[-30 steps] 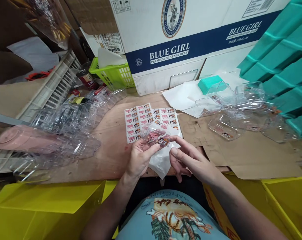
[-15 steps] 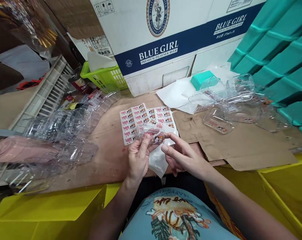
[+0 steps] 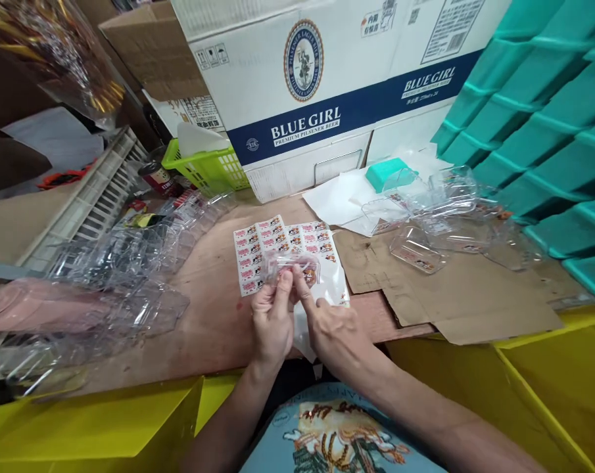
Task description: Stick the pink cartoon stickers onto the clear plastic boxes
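My left hand (image 3: 272,322) is closed on the near edge of a small clear plastic box (image 3: 273,261), its thumb laid on top. The box carries a sticker (image 3: 310,272) printed with cartoon cats and pink lettering. The straightened index finger of my right hand (image 3: 334,332) presses on the sticker, while its other fingers are curled in. Behind and beneath the box lie sheets of matching stickers (image 3: 246,249), partly peeled to bare white backing (image 3: 329,282).
Stickered clear boxes (image 3: 418,253) lie at right on flattened cardboard (image 3: 465,295). More clear boxes (image 3: 149,302) and a pink bottle (image 3: 41,305) are at left. A white carton (image 3: 351,66), green basket (image 3: 208,167) and stacked teal bins (image 3: 548,144) stand behind. Yellow boxes (image 3: 95,420) flank me.
My right hand has moved left, its index finger now pressing on the stickered box; before, its fingers were apart at the box's right side. The camera view has shifted slightly.
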{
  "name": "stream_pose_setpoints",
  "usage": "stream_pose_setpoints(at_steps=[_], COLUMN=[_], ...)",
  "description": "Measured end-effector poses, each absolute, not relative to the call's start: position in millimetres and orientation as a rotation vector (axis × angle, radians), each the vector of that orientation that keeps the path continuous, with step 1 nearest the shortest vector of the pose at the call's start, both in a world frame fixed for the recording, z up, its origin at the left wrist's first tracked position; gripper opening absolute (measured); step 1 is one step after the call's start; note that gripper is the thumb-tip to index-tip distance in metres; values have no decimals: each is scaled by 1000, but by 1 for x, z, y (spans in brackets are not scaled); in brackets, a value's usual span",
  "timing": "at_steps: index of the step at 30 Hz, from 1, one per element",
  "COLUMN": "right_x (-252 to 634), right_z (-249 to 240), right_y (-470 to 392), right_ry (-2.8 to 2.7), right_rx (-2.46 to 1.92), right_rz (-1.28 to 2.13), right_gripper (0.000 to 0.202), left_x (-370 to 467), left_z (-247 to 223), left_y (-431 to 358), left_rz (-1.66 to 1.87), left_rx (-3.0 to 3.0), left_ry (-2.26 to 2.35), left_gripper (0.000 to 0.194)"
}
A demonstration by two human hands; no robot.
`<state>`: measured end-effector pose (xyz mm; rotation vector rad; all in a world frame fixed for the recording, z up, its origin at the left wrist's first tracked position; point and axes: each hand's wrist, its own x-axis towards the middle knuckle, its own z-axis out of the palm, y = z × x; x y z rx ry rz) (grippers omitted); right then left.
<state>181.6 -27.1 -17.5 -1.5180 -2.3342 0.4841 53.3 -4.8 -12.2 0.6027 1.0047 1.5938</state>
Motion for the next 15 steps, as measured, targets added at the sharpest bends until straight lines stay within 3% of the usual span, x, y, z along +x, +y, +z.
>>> stream_pose_setpoints(at_steps=[3,7,9,11,13,15], right_x=[195,220,239,269,311,354], right_z=[-7,20,28,30,27,23], right_y=[-21,-1,15,35,59,81], right_ry=[-2224,-1998,-1912,-1795,-1685,-1698], right_rx=[-1566,-1220,-1120,-1220,-1437,-1598], right_rz=[478,618,649,479,80,-230], right_gripper=[60,76,69,55,56,61], left_x=[48,53,55,47,26,0], left_z=[-2,10,11,6,-5,-19], left_y=[-8,-10,-6,4,15,23], left_rz=[1505,1330,1241,1203,1252,1313], left_rx=[481,594,764,980,1201,1411], left_ry=[921,784,732,840,1114,1399], left_gripper=[14,15,21,36,49,43])
